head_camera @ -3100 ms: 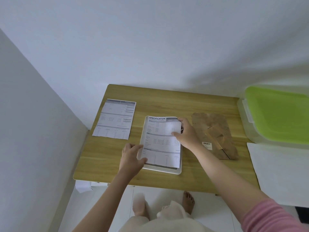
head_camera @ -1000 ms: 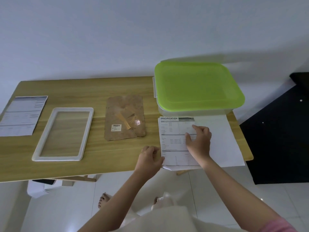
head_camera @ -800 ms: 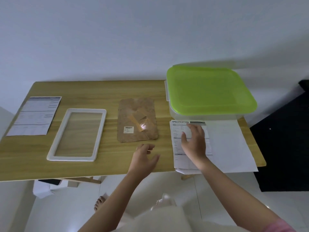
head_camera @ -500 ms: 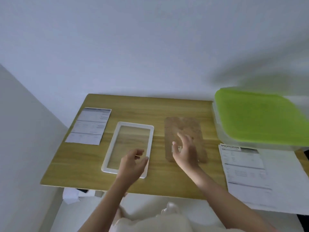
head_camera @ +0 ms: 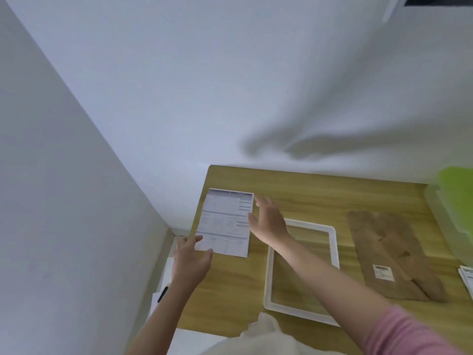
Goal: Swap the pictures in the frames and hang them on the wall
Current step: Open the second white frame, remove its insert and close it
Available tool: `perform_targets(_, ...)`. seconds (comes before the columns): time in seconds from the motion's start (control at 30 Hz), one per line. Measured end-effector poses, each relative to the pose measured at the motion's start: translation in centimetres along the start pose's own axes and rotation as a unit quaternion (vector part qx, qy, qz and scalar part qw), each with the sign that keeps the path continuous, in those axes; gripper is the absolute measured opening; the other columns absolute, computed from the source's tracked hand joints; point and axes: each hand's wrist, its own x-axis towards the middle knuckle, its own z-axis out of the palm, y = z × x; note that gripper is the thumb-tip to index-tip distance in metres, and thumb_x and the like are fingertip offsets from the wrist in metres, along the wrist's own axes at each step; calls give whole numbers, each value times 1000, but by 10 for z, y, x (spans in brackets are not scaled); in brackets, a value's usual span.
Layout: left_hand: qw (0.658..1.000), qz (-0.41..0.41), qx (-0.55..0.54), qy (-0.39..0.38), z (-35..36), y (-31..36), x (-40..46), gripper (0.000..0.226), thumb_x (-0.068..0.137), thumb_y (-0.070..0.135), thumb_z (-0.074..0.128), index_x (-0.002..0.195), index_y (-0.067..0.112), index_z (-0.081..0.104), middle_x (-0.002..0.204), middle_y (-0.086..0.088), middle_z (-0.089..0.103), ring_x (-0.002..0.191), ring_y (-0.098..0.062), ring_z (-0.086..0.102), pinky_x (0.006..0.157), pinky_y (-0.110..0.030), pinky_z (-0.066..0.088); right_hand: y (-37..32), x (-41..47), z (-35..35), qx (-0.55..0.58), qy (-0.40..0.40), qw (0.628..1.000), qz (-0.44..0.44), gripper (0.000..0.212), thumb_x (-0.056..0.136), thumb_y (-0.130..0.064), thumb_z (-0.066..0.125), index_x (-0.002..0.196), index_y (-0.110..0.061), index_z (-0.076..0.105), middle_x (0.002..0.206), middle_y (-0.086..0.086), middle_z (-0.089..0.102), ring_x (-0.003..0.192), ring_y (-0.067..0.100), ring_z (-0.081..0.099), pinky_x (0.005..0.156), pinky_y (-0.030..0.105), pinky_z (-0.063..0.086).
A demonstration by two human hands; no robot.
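Wood-grain table (head_camera: 230,290) carries everything. Nearest on it lies the white rectangular frame (head_camera: 335,249), flat, clear pane inside. Right of the frame sits its brown fibreboard backing (head_camera: 399,254). Left of the frame, my left hand (head_camera: 190,262) pinches the printed sheet's (head_camera: 225,224) near corner. Beyond the frame, my right hand (head_camera: 268,221) hovers spread, fingers loose, beside that smooth paper's right edge.

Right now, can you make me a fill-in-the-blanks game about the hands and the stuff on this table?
1. The left hand touches the near corner of the printed ____.
2. The white picture frame on the wooden table has ____ inside it, only clear glass.
3. The brown backing board lies to the ____ of the frame.
4. The right hand is open, holding ____.

Missing words: sheet; nothing; right; nothing
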Motion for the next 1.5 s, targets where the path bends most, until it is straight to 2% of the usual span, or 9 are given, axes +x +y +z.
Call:
perform_targets(0.13, 999, 18, 15, -24, -4, -13, 20, 50, 79, 25, 68, 125, 14, 52, 121, -1, 47, 112, -19, 48, 84, -25, 42, -16, 31, 15, -85, -57, 994, 42, 62, 87, -33, 61, 140, -12, 34, 133, 9, 42, 125, 28, 39, 98, 39, 42)
perform_targets(0.33, 998, 30, 31, -40, -1, -25, 35, 54, 75, 30, 69, 124, 18, 53, 116, 5, 49, 107, -16, 49, 78, -26, 47, -14, 58, 19, -126, -135, 972, 143, 103, 62, -50, 80, 144, -20, 25, 144, 13, 24, 136, 33, 24, 108, 45, 35)
perform_targets(0.6, 998, 27, 7, -53, 2, -29, 44, 56, 72, 19, 71, 125, 24, 52, 108, 4, 47, 99, -14, 54, 75, -31, 56, -16, 68, 22, -114, -139, 971, 158, 91, 54, -42, 85, 133, -22, 43, 133, 10, 32, 127, 32, 33, 102, 46, 38)
perform_targets(0.7, 998, 31, -7, -61, 2, -30, 45, 55, 72, 17, 71, 124, 22, 53, 109, 3, 47, 99, -15, 55, 77, -31, 56, -19, 65, 25, -56, -135, 976, 159, 81, 55, -29, 86, 124, -21, 45, 124, 6, 43, 106, 25, 51, 83, 35, 50)
perform_targets(0.77, 997, 32, -20, -64, 1, -31, 46, 56, 72, 16, 72, 125, 19, 53, 108, 2, 46, 97, -14, 55, 78, -27, 55, -22, 61, 26, 18, -119, 982, 147, 80, 57, -16, 86, 125, -18, 43, 115, 2, 54, 95, 18, 57, 75, 29, 50)
perform_targets(0.93, 995, 32, -71, -58, -7, -28, 44, 52, 72, 8, 74, 121, 14, 59, 107, 1, 49, 93, -11, 56, 71, -11, 45, -26, 42, 25, 110, -49, 984, 129, 89, 63, -3, 82, 139, -13, 36, 120, -2, 54, 104, 13, 52, 82, 24, 45)
perform_targets(1.13, 990, 46, -118, -65, -7, -3, 24, 51, 71, 7, 76, 118, 14, 60, 105, 5, 53, 91, -8, 57, 69, -9, 43, -16, 10, 0, 160, 31, 983, 83, 63, 70, 3, 74, 124, -16, 47, 100, -3, 61, 92, 14, 61, 63, 12, 46)
perform_targets(1.33, 984, 89, -126, -87, 19, 31, -22, 52, 69, 12, 79, 117, 15, 61, 102, 10, 53, 87, 2, 56, 66, -5, 46, 30, -34, -38, 153, 103, 980, 78, 57, 69, -7, 76, 113, -32, 52, 98, -3, 62, 89, 17, 61, 72, 30, 55)
perform_targets(1.5, 980, 107, -126, -115, 50, 52, -65, 48, 71, 20, 79, 115, 15, 63, 101, 11, 55, 87, 1, 58, 70, -6, 46, 79, -74, -64, 125, 119, 980, 99, 56, 69, -13, 80, 115, -30, 54, 96, -1, 62, 83, 14, 63, 69, 33, 58)
